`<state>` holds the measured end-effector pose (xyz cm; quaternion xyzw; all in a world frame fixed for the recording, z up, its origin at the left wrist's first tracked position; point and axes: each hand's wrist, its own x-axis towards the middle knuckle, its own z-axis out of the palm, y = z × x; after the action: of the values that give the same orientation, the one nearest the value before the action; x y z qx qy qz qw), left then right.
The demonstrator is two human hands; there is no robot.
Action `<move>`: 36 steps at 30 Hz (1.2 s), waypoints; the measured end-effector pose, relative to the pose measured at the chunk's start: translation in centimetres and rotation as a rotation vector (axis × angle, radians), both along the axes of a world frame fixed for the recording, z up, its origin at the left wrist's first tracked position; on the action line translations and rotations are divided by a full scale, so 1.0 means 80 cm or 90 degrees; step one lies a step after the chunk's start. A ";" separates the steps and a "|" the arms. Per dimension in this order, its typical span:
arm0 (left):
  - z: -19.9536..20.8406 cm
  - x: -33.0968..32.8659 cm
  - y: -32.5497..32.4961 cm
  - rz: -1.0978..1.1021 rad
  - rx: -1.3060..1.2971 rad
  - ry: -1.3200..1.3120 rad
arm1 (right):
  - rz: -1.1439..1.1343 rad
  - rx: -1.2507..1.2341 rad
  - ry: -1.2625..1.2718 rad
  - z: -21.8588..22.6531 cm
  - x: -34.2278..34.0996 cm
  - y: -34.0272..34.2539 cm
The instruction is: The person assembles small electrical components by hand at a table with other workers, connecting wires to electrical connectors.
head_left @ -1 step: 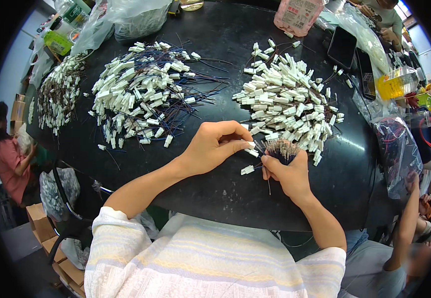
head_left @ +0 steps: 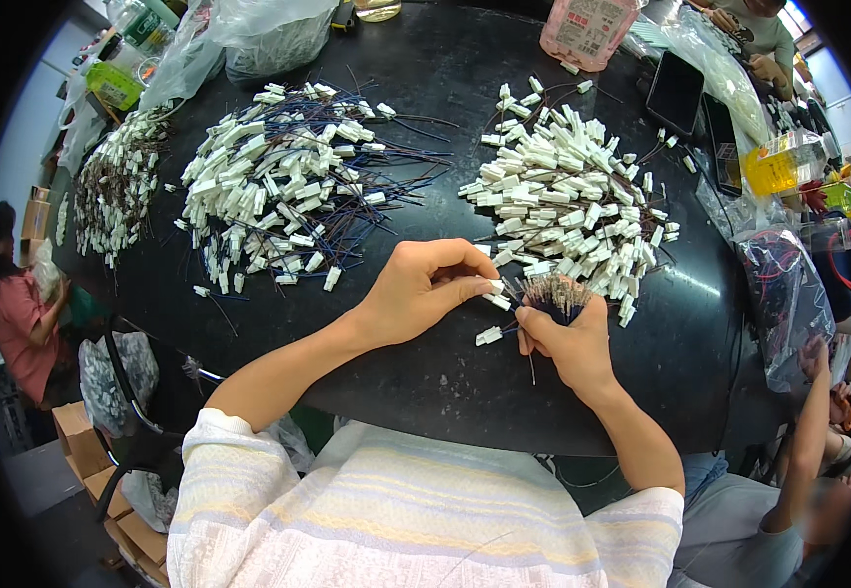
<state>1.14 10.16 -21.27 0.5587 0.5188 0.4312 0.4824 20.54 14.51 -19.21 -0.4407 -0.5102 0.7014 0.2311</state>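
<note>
L hand (head_left: 433,286) grip pinched a plug (head_left: 495,286); R hand (head_left: 575,347) grip clasped wires (head_left: 565,313). Slack R hold cld've spilled wires; shaky L aim cld've bent tips (head_left: 557,288).

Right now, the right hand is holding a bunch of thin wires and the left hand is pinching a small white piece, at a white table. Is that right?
Not quite: the head view shows that the table is black, not white. The right hand does hold a bunch of thin wires, and the left hand does pinch a small white piece.
</note>
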 end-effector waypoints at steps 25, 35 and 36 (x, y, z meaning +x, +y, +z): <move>-0.007 0.015 -0.002 0.004 0.069 -0.006 | 0.048 0.042 0.034 -0.015 0.006 -0.004; -0.022 -0.010 0.025 0.071 0.377 0.409 | 0.031 -0.026 0.054 -0.003 0.002 0.000; -0.020 -0.008 0.025 0.068 0.377 0.411 | 0.021 -0.030 0.052 -0.004 0.003 0.000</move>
<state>0.48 12.20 -22.88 0.7513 0.5251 0.3893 0.0914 20.75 14.53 -19.50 -0.4085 -0.4909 0.7342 0.2303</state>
